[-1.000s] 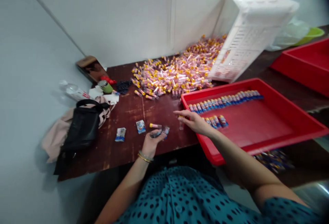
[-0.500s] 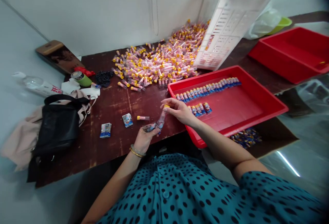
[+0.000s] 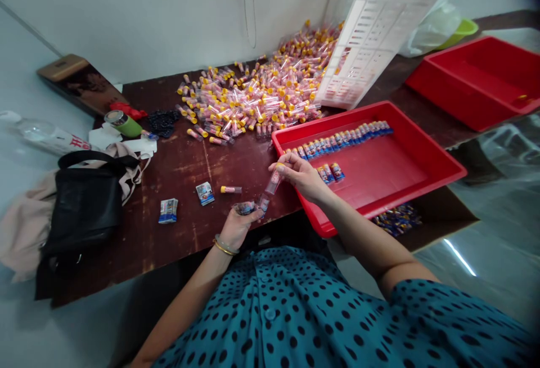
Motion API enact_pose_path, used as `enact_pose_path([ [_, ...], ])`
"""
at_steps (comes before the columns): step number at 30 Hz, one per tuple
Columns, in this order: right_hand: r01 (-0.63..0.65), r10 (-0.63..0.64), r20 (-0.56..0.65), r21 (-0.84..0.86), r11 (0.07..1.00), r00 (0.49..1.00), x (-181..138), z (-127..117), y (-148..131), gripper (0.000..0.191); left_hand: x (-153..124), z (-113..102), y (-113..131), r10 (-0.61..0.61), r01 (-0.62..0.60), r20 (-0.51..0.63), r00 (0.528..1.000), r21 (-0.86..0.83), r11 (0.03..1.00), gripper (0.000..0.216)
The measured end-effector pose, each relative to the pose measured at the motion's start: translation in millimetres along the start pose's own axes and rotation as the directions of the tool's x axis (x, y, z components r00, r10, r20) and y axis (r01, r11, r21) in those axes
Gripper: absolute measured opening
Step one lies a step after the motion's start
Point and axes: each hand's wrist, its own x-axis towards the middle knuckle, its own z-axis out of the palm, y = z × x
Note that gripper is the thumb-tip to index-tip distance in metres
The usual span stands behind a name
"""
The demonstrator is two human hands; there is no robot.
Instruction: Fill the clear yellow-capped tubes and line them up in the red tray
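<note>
My right hand (image 3: 304, 178) pinches a clear tube (image 3: 275, 182) with pink contents by its yellow cap end. The tube tilts, its lower end just above a printed film sleeve (image 3: 262, 203) held upright in the fingers of my left hand (image 3: 237, 226). More printed sleeves (image 3: 244, 207) are bunched in my left palm, partly hidden by fingers. A single yellow-capped tube (image 3: 231, 189) lies on the dark red table beyond my left hand. Left of it are two small stacks of printed sleeves, a nearer stack (image 3: 167, 210) and a farther stack (image 3: 205, 193).
A heap of yellow-capped tubes (image 3: 253, 98) lies against the wall beside a tilted white crate (image 3: 358, 41). The red tray (image 3: 379, 174) at right holds rows of sleeved tubes. Another red bin (image 3: 455, 86) stands beyond. A black bag (image 3: 86, 205) and green flask (image 3: 126, 124) sit left.
My right hand has drawn the tube up and slightly right, so more of it shows above the sleeve. My left hand keeps its hold. The whole view has shifted slightly.
</note>
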Motion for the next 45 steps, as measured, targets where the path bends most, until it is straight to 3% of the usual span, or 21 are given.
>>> enact_pose_path([
  [7,0.097,-0.089,0.054,-0.176,0.98,0.995,-7.4,10.7,12.0,0.03,-4.8,4.7,-0.7,-0.063,0.064,0.02,0.998,-0.016,0.998,0.03],
  [12,0.055,-0.056,0.006,-0.318,0.946,0.998,-26.0,15.1,32.9,0.028,-7.2,9.8,-5.7,-0.138,0.139,0.065,0.988,-0.017,0.99,0.039],
  [16,-0.027,0.024,-0.015,-0.288,0.957,1.0,-50.6,21.6,49.0,0.028,-9.1,11.7,-9.2,-0.197,0.202,0.071,0.978,-0.078,0.976,0.039],
  [20,0.036,-0.055,-0.061,-0.278,0.96,0.997,-63.5,22.3,52.5,0.028,-11.5,14.9,-10.9,-0.2,0.207,0.08,0.977,-0.096,0.974,0.036],
  [37,0.077,-0.098,-0.035,-0.389,0.918,0.995,-58.7,8.4,60.9,0.02,-12.3,20.2,-8.8,-0.166,0.169,0.056,0.985,-0.066,0.983,0.039],
  [40,0.038,-0.056,-0.044,-0.328,0.944,0.997,-59.0,9.8,58.9,0.023,-11.3,21.7,-8.4,-0.162,0.166,0.06,0.985,-0.067,0.984,0.038],
  [45,-0.059,0.052,-0.088,-0.078,0.995,0.995,-59.9,21.1,55.7,0.045,-7.6,28.3,-7.9,-0.136,0.14,0.064,0.989,-0.069,0.988,0.036],
])
